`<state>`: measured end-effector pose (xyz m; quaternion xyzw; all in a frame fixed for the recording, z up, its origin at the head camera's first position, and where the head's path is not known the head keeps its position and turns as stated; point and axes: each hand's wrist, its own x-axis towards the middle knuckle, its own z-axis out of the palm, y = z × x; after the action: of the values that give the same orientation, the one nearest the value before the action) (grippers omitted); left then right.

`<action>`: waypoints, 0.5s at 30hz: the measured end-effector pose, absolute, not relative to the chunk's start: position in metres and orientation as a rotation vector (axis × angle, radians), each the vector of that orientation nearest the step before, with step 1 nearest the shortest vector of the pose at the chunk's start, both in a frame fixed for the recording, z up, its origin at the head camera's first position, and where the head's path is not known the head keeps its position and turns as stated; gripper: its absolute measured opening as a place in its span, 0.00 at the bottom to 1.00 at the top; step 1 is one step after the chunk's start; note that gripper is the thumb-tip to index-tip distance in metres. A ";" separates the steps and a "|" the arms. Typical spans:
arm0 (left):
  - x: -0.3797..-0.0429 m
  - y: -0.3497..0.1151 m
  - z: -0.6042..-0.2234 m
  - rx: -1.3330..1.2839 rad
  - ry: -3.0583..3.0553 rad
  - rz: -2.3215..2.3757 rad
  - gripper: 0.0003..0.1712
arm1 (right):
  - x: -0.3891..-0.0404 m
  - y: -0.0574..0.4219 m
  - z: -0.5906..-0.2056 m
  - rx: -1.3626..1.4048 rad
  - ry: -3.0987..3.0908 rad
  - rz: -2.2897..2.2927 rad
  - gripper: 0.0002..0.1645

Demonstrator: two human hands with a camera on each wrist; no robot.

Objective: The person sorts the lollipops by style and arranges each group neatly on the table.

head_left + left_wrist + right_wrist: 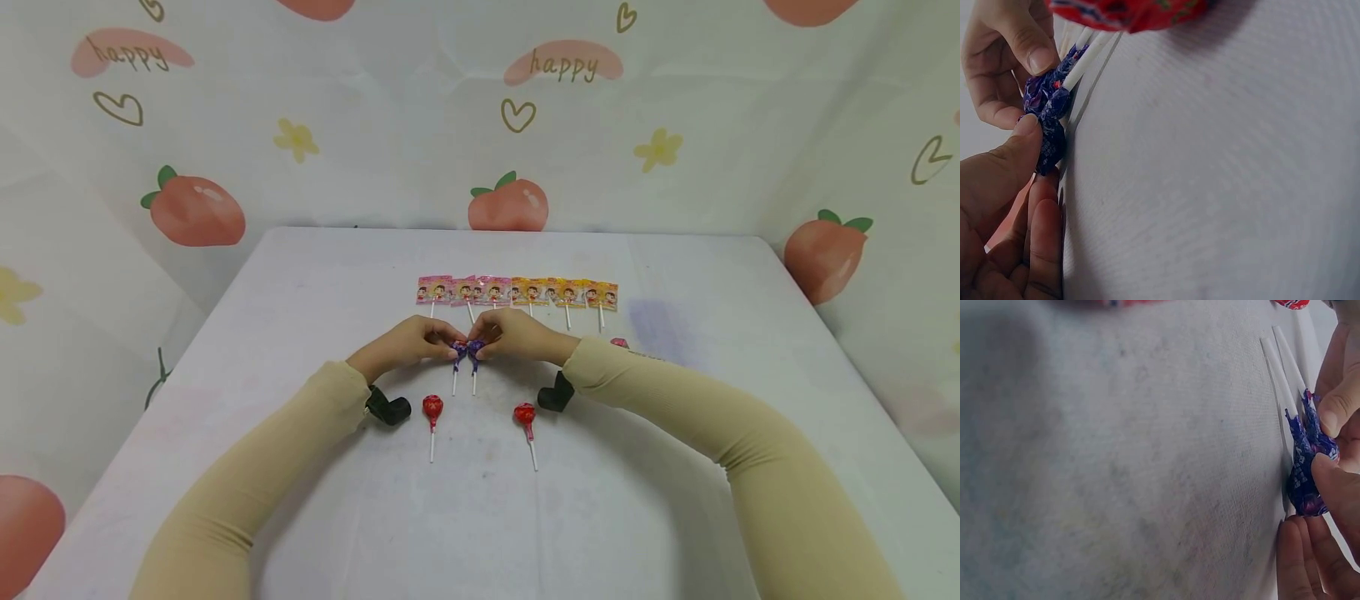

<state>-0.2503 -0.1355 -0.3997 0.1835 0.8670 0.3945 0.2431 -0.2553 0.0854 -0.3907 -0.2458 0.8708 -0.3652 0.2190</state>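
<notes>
Two purple-wrapped lollipops lie side by side near the middle of the table, heads together and white sticks toward the person. My left hand (408, 342) pinches the left purple lollipop (456, 353) by its head, between thumb and fingers. The right purple lollipop (476, 349) is pinched the same way by my right hand (521, 335). In the left wrist view, the left thumb presses on the dark purple wrapper (1053, 145). From the right wrist, both wrapped heads touch, and the right fingertips (1300, 544) rest low by the table surface.
Nearer the person lie two red lollipops, one at left (432, 407) and one at right (525, 413). Behind the hands runs a row of pink-packaged lollipops (493, 291) and orange-packaged ones (570, 291). A pink wrapper (619, 342) shows past the right sleeve (652, 379).
</notes>
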 end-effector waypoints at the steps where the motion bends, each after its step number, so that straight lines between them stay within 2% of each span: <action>1: -0.250 -0.135 -0.400 0.502 2.368 1.080 0.17 | -0.255 0.085 -0.390 -0.677 2.409 -1.011 0.14; 15: -0.250 -0.135 -0.399 0.513 2.374 1.083 0.17 | -0.254 0.085 -0.389 -0.694 2.399 -1.000 0.15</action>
<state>-0.2497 -0.1354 -0.3994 0.1873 0.8669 0.3954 0.2389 -0.2544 0.0854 -0.3887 -0.2515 0.8691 -0.3624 0.2236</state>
